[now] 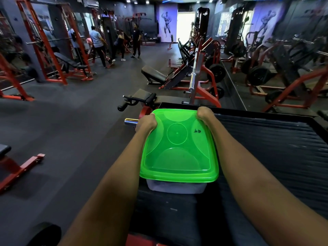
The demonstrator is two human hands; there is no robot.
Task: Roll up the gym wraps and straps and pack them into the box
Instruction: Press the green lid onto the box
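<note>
Translucent green plastic lid (pixel 179 144) seated on clear plastic box (pixel 176 187), resting on black padded bench (pixel 166 215). Left hand (pixel 145 123) and right hand (pixel 205 113) curled over lid's far corners, pressing down. Wraps and straps unseen, probably packed; only final closing seemingly left.

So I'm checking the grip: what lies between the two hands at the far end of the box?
In the head view, only the green lid spans the stretch between the left hand and right hand; each grips a far corner of it. Nothing else lies there.
</note>
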